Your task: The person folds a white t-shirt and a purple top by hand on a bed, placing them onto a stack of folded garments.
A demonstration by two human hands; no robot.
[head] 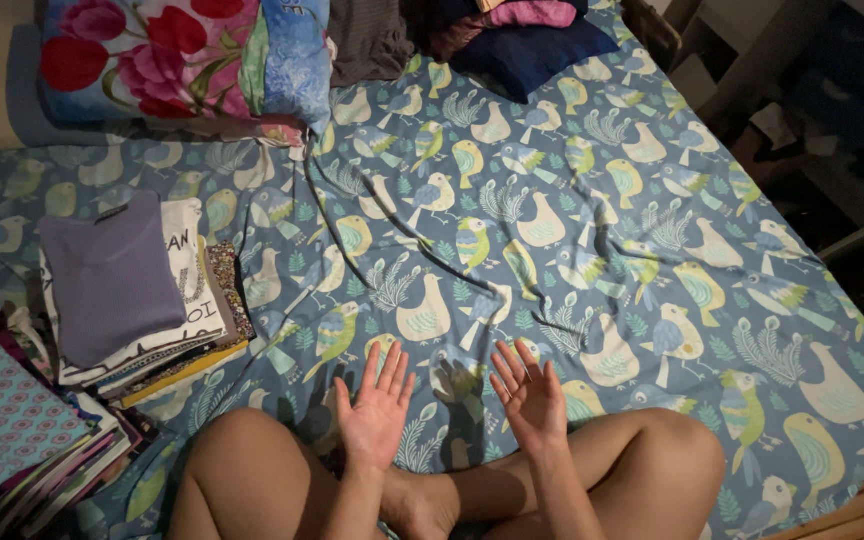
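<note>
Two open hands [452, 400] above bird-print sheet [592, 200].

Bird-print bedsheet [572, 230]: blue, wrinkled, spread flat beneath empty open hands.

Was a home bedroom: bed [592, 200] under bird-print sheet, floral pillow [167, 55], stacks of folded clothes [137, 290] alongside.
</note>
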